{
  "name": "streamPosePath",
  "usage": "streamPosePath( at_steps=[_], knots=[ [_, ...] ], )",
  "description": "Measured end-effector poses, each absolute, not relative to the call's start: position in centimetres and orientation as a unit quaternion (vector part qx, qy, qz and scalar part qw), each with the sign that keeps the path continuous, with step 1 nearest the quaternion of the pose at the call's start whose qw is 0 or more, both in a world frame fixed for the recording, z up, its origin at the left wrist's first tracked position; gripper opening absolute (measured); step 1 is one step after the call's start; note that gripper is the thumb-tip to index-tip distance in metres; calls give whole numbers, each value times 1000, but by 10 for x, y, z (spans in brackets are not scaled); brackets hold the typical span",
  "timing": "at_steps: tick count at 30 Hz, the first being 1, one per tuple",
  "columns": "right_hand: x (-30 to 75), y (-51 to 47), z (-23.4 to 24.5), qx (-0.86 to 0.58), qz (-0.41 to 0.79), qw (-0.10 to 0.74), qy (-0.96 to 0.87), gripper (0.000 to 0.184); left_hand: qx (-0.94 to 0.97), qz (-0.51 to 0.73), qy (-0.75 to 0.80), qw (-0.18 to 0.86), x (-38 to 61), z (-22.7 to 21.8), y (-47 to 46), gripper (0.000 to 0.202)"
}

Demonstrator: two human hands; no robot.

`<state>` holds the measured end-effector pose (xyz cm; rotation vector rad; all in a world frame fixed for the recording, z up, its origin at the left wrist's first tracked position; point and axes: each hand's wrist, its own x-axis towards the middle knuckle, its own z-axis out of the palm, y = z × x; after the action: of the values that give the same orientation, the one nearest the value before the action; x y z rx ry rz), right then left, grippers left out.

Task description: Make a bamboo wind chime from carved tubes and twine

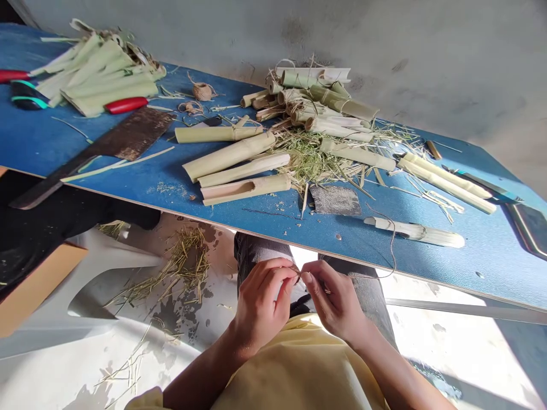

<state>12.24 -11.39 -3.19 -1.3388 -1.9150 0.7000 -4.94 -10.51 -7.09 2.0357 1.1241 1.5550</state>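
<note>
Here, a dark thread [392, 250] is pinched between the left hand [260, 302] and the right hand [331, 299], both closed on it below the desk's edge; the thread trails up to a pale bamboo tube [410, 232] lying on the blue desk [470, 267].

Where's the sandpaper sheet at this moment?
In the head view, the sandpaper sheet lies on the blue table near its front edge, between the slotted bamboo piece and the split bamboo length.
</note>
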Motion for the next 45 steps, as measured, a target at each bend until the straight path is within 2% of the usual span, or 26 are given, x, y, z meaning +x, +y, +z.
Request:
streamPosePath(
  at_steps=[4, 8, 18, 21, 25, 31, 36, 45],
  knots=[
    [119, -114, -41, -498, 290, 364, -732, 9, 702, 563, 409, 151, -47, -81, -106, 19],
    [115, -114, -50, -490, 287, 413, -712, 3, 695, 564, 402, 192, -46, -85, -105, 16],
    [115, -113, -46, -552, 291, 374, -686, 22, 693, 523, 421, 263, -53, -86, -107, 14],
    [117, -111, -46, -567, 298, 353, -682, 34, 672, 530, 413, 312, -52, -89, -103, 23],
    [115, -110, -51, -581, 368, 376, -621, 48, 639, 547, 375, 389, -50, -93, -93, 31],
    [112, -106, -56, -571, 509, 413, -494, 61, 601, 536, 319, 500, -54, -98, -85, 33],
    [112, -102, -53, -577, 524, 420, -464, 67, 508, 547, 283, 602, -54, -103, -81, 36],
    [105, -100, -59, -535, 620, 482, -310, 69, 592, 517, 247, 567, -71, -122, -80, 28]
  ],
)
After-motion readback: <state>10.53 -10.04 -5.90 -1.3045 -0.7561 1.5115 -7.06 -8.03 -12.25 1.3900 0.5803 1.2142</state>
